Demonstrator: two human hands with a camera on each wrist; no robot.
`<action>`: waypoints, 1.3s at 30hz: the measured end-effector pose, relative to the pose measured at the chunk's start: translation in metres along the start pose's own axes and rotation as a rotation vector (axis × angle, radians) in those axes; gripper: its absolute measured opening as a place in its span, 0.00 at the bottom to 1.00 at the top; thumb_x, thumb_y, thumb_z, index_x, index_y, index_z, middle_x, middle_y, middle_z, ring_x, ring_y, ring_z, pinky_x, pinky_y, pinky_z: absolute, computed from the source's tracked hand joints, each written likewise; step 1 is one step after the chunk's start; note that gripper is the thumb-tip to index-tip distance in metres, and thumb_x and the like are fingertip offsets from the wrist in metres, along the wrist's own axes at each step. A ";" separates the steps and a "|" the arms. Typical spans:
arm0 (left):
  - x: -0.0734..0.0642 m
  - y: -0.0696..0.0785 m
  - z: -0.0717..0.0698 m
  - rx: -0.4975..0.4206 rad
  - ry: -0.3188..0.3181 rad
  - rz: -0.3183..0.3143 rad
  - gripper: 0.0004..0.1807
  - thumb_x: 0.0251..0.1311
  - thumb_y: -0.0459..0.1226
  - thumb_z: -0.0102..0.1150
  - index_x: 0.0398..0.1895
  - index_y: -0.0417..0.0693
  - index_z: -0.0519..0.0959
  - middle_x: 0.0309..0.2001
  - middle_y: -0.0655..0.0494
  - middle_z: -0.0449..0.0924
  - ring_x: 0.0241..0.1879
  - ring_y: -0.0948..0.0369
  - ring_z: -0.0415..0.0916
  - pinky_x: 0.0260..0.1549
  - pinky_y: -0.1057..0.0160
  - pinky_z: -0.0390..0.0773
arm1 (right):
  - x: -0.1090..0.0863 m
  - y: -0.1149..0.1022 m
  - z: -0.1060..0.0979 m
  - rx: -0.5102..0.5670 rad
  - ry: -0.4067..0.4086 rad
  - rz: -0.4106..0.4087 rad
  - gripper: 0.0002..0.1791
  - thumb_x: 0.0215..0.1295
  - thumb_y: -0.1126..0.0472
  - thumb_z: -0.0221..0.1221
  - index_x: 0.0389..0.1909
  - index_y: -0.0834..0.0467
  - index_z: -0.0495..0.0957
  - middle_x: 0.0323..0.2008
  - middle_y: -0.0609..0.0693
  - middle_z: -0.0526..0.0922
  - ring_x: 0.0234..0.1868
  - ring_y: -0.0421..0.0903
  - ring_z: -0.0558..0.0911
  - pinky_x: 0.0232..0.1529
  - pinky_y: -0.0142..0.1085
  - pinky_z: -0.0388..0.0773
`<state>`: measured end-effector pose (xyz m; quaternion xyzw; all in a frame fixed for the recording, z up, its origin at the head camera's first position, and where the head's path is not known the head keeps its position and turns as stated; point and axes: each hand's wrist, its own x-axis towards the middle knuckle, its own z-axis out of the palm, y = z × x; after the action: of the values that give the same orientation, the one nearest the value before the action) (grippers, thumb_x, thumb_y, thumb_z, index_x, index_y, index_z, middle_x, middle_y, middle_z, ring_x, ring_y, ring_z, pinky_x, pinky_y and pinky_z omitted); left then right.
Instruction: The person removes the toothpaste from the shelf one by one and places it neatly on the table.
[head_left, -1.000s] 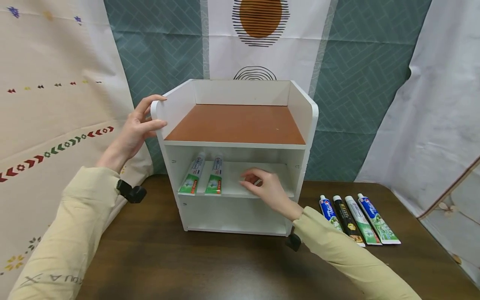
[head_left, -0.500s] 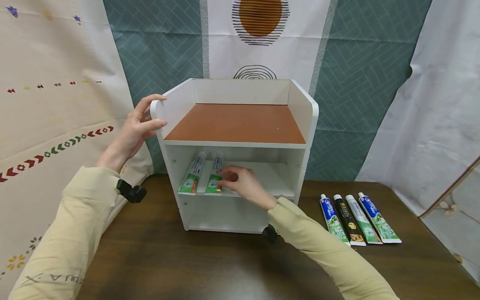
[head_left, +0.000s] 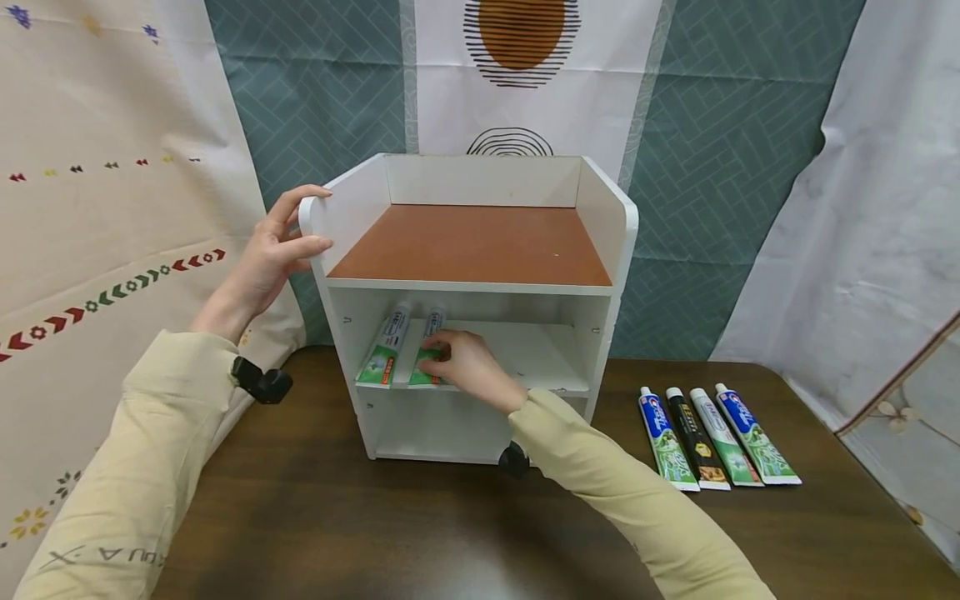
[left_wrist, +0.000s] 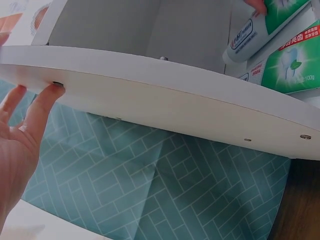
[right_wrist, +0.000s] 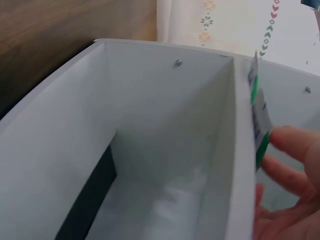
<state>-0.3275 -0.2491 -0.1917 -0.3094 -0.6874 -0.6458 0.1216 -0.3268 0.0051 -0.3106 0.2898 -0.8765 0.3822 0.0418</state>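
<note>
My left hand grips the left side panel of a white shelf unit, thumb and fingers on either side of its edge. On the middle shelf lie two green-and-white toothpaste tubes, caps toward the back. Beside the left toothpaste tube is the right toothpaste tube, which my right hand holds with curled thumb and finger at its right side. In the left wrist view its capped end slants away from the other tube. The right wrist view has a fingertip touching the tube's edge.
Several more toothpaste tubes lie side by side on the brown table, right of the unit: a blue-and-green tube, a black tube, a white-and-green tube and another blue tube. Patterned cloths hang behind.
My right hand has moved left from over the shelf to the right tube, whose front end has shifted slightly left. My left hand stays on the side panel.
</note>
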 end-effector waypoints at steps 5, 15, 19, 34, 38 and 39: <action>0.001 0.000 0.001 0.005 0.003 -0.002 0.26 0.57 0.27 0.53 0.57 0.58 0.68 0.59 0.47 0.57 0.50 0.52 0.63 0.35 0.62 0.74 | 0.003 -0.011 0.001 0.015 -0.018 0.064 0.15 0.57 0.60 0.62 0.45 0.60 0.77 0.33 0.46 0.77 0.25 0.39 0.74 0.26 0.30 0.71; 0.003 -0.003 0.005 0.005 -0.007 0.003 0.25 0.57 0.28 0.53 0.57 0.58 0.69 0.57 0.46 0.58 0.49 0.51 0.63 0.34 0.62 0.74 | 0.007 -0.010 -0.005 0.276 -0.025 0.238 0.16 0.53 0.68 0.63 0.45 0.64 0.78 0.40 0.54 0.76 0.30 0.44 0.77 0.25 0.32 0.75; 0.005 -0.003 0.006 0.010 -0.010 0.007 0.25 0.56 0.28 0.53 0.57 0.58 0.69 0.57 0.46 0.58 0.49 0.51 0.63 0.34 0.62 0.74 | 0.005 -0.004 -0.012 0.438 -0.050 0.297 0.17 0.54 0.70 0.62 0.47 0.64 0.78 0.35 0.55 0.77 0.31 0.47 0.78 0.28 0.35 0.77; 0.000 -0.002 0.003 0.003 0.013 0.000 0.25 0.57 0.28 0.52 0.57 0.58 0.68 0.58 0.47 0.58 0.49 0.52 0.63 0.34 0.63 0.74 | -0.039 0.014 -0.046 0.617 -0.198 0.226 0.19 0.56 0.68 0.60 0.51 0.62 0.76 0.45 0.55 0.73 0.31 0.46 0.75 0.27 0.34 0.72; -0.001 -0.001 0.002 0.001 0.012 0.004 0.26 0.57 0.27 0.52 0.58 0.58 0.68 0.58 0.46 0.58 0.49 0.52 0.63 0.34 0.63 0.74 | -0.053 0.019 -0.055 0.605 -0.280 0.208 0.19 0.56 0.64 0.61 0.50 0.57 0.77 0.48 0.55 0.72 0.34 0.48 0.74 0.30 0.36 0.72; 0.000 -0.001 0.001 0.002 0.013 0.005 0.26 0.57 0.27 0.52 0.58 0.58 0.68 0.58 0.46 0.58 0.49 0.52 0.63 0.34 0.63 0.74 | -0.056 0.021 -0.058 0.604 -0.304 0.208 0.19 0.56 0.63 0.62 0.50 0.56 0.77 0.49 0.55 0.71 0.35 0.48 0.74 0.31 0.37 0.72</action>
<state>-0.3272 -0.2479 -0.1927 -0.3067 -0.6866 -0.6467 0.1277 -0.3004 0.0827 -0.2997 0.2518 -0.7451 0.5786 -0.2159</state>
